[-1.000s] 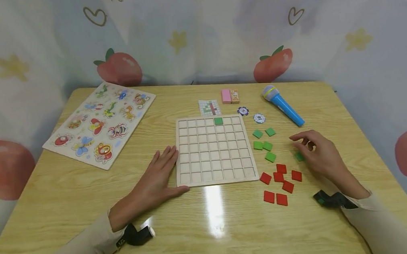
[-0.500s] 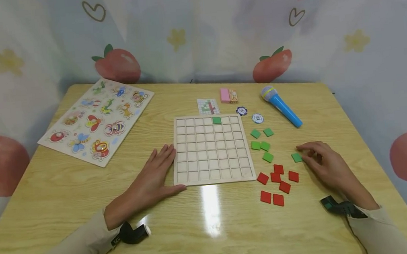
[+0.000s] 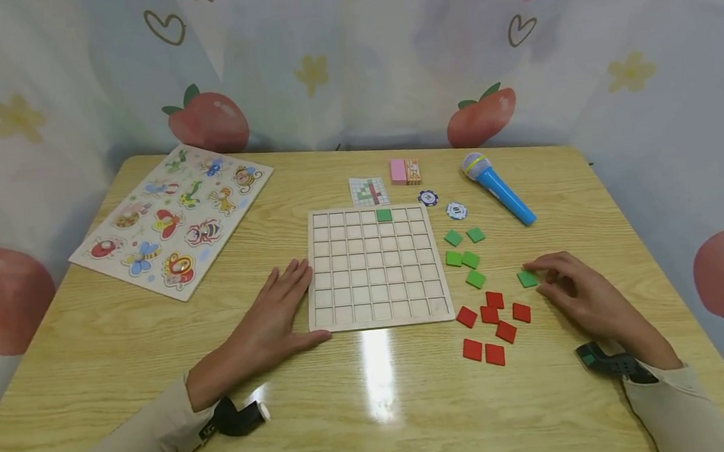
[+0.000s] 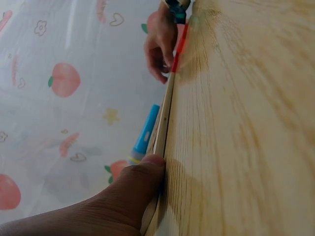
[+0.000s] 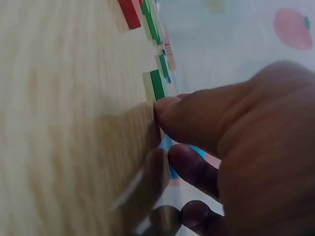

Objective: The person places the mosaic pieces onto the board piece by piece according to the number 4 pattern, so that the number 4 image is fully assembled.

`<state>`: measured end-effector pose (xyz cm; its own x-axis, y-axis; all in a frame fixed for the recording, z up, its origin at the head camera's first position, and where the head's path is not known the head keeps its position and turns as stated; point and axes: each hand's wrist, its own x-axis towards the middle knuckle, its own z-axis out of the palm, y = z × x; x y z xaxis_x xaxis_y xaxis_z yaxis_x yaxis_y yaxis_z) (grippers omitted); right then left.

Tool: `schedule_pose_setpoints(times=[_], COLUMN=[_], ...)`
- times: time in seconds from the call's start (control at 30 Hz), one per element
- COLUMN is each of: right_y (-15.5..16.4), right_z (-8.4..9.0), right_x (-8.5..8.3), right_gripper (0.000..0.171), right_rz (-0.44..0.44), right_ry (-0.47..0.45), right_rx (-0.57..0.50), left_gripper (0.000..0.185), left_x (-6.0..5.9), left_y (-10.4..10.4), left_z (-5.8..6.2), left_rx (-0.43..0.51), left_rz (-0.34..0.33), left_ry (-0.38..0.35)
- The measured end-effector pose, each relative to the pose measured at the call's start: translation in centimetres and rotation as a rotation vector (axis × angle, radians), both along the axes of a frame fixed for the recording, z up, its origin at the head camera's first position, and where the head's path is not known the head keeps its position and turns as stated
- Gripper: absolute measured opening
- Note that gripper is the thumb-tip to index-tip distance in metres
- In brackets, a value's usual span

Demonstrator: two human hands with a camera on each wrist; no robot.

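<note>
r grip (image 3: 577,290) fingertip touching green tile (image 3: 527,279), not clamped | l grip (image 3: 274,316) flat, fingers apart, against grid board (image 3: 381,316)

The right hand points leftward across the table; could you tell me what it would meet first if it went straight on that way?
The right hand already touches a green tile at its fingertips, so that comes first. Beyond it probably lies another green tile, though depth is uncertain.

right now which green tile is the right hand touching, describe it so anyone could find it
Start at the wooden grid board and look right, past the cluster of green tiles. The tile lies alone, just above the red tiles; unlike the other green ones, it sits against the right hand's fingertips.
</note>
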<state>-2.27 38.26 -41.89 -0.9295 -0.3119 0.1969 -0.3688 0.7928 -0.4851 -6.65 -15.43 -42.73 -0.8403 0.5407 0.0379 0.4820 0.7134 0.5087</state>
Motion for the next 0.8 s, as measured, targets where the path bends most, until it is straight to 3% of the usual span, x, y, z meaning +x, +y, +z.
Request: schedule_pose_setpoints(times=[0.8], right_y=[-1.05], right_z=[-0.48], right_x=[0.02], right_gripper=[0.038], right_rz=[-0.017], right_ry=[0.037], right_rx=[0.031], left_gripper=[0.113], left_x=[-0.06], left_y=[0.01], left_z=[-0.27], left_rx=[-0.003], left_rz=[-0.001], left_ry=[0.001])
